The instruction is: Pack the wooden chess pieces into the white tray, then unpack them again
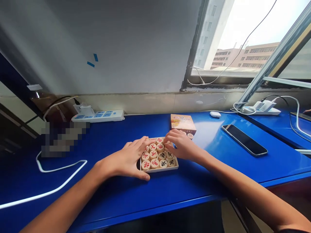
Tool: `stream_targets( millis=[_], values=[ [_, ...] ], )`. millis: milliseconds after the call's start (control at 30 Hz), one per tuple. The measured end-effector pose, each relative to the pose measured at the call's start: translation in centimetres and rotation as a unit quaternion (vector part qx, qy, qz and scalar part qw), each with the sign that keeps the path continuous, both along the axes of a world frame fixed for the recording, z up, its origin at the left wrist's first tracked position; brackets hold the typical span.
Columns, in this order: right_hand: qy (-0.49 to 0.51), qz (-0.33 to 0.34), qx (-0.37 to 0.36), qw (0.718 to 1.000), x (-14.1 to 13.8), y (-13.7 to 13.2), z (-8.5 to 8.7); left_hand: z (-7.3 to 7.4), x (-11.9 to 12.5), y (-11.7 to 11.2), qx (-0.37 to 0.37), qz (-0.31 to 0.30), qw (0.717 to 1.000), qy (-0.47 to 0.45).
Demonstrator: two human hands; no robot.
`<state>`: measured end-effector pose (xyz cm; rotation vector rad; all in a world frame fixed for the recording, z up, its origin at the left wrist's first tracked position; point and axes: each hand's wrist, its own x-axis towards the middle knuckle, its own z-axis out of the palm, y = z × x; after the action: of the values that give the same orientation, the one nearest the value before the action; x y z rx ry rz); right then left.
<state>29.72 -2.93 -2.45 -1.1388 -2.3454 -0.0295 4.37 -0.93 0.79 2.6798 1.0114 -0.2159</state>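
Blue metal desk [206, 181] runs beneath a window [233, 38] and carries a white power strip [97, 116], a black smartphone [244, 139] lying screen up at the right, and a small white earbud case [215, 114] near the wall. Just behind the tray lies a printed cardboard box [183, 122] (its lettering too small to read). The shallow tray [160, 170] sits mid-desk, packed with round wooden Chinese chess pieces [154, 154] marked in red and black. The left hand [123, 160] lies spread open across the tray's left side, its fingertips on the pieces and its thumb by the near edge. The right hand [181, 145] curves down over the far right pieces; whether it has hold of one, I cannot tell.
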Motion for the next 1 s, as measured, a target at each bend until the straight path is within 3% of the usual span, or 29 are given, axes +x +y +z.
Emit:
stream_targets(
  millis=[200, 400, 600, 733, 867, 1000],
  values=[
    [0.065, -0.004, -0.021, 0.998, -0.3, -0.6, -0.7, 0.1, 0.5, -0.2, 0.005, 0.007, 0.999, 0.038],
    [0.149, -0.045, 0.038, 0.987, 1.3, 0.1, 0.5, 1.3, -0.8, 0.2, -0.040, 0.036, 0.997, 0.063],
    [0.108, -0.108, 0.016, 0.988, 2.7, 0.9, -0.1, 2.1, -1.5, 0.1, -0.050, 0.072, 0.993, 0.081],
    [0.089, -0.078, -0.005, 0.993, 1.0, 0.4, 0.2, 1.6, -1.0, -0.1, -0.035, 0.073, 0.993, 0.091],
    [-0.025, -0.031, -0.004, 0.999, -2.5, -0.4, 1.2, 1.1, -0.8, -0.2, -0.020, 0.078, 0.992, 0.098],
    [-0.095, -0.026, 0.006, 0.995, -5.2, -0.1, 0.9, 1.2, -0.9, -0.4, -0.014, 0.065, 0.994, 0.089]
  ],
)
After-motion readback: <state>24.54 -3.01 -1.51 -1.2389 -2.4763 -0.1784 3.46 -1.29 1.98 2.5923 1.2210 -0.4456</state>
